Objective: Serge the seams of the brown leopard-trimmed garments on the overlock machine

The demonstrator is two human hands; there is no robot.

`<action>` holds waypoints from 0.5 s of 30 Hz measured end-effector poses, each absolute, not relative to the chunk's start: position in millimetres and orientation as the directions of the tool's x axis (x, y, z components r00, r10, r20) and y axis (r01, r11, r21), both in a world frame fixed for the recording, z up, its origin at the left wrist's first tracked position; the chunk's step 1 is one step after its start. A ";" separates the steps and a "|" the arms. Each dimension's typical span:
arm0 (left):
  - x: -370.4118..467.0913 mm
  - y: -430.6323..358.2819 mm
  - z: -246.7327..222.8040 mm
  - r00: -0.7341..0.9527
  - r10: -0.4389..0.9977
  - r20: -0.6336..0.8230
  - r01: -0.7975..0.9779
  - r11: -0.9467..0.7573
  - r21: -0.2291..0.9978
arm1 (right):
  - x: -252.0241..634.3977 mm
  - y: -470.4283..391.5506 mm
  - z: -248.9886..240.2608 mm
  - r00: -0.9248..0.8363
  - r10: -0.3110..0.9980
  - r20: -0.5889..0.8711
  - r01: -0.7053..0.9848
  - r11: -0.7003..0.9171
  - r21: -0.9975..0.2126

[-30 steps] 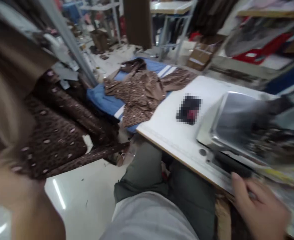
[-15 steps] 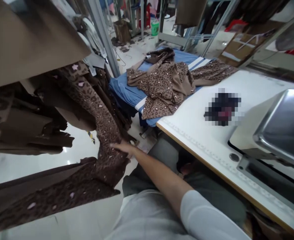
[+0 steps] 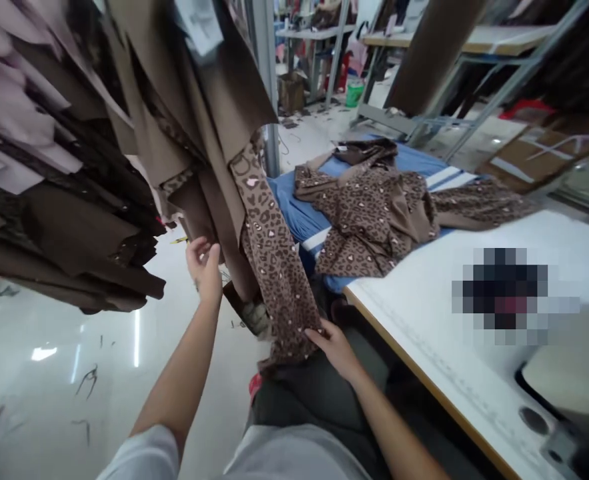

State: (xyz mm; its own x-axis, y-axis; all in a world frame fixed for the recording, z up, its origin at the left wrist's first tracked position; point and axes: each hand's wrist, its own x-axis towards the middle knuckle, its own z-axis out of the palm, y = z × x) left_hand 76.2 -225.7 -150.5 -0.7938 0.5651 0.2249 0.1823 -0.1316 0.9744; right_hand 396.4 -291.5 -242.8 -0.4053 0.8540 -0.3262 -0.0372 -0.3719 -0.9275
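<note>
A leopard-print fabric piece (image 3: pixel 279 260) with small pale spots hangs down from among brown garment pieces toward my lap. My right hand (image 3: pixel 335 345) pinches its right edge near the lower end, thumb and fingers closed on the cloth. To the left, my left hand (image 3: pixel 205 270) is raised beside the hanging brown fabric (image 3: pixel 234 220). Its fingers are slightly curled and apart from the thumb, with nothing visible between them. A leopard-print garment (image 3: pixel 374 217) lies spread on a blue cloth (image 3: pixel 294 210) ahead of me.
A white sewing table (image 3: pixel 399 313) with a wooden edge stands at my right, with a pixelated dark patch on it. Dark and pink pieces (image 3: pixel 69 220) hang at the left. A metal post (image 3: pixel 269 80) rises ahead. A cardboard box (image 3: pixel 529 160) sits far right.
My left hand has come into view. My right hand has shifted right and now holds the leopard-print piece's edge. The piece now hangs down instead of stretching out left. The view has turned left.
</note>
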 end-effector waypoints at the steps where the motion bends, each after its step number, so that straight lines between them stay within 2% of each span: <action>1: 71.3 -208.7 -141.9 -0.794 0.550 0.260 0.197 -0.172 0.965 | 392.2 -289.2 -247.0 -0.362 0.880 -0.308 -0.051 -0.349 -0.936; 4: 72.9 -182.3 -119.1 -0.779 0.532 0.333 0.219 -0.266 0.939 | 379.9 -288.0 -259.7 -0.291 0.916 -0.277 -0.109 -0.319 -0.941; 8: 85.5 -176.2 -95.7 -0.791 0.456 0.407 0.234 -0.389 0.891 | 374.7 -285.0 -267.1 -0.282 0.926 -0.252 -0.134 -0.298 -0.945; 11: 87.2 -163.3 -83.0 -0.795 0.471 0.382 0.175 -0.425 0.888 | 378.4 -282.1 -266.5 -0.246 0.936 -0.250 -0.145 -0.291 -0.946; 15: 82.3 -149.8 -76.9 -0.782 0.541 0.309 0.094 -0.387 0.917 | 385.1 -283.1 -264.7 -0.215 0.944 -0.250 -0.160 -0.286 -0.945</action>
State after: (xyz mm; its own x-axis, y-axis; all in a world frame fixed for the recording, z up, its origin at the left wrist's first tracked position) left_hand 82.3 -149.8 -76.9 -0.7821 0.5412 0.3089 0.0943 -0.3872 0.9172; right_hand 385.1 -283.1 -264.7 -0.2154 0.9441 -0.2497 -0.1602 -0.2864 -0.9446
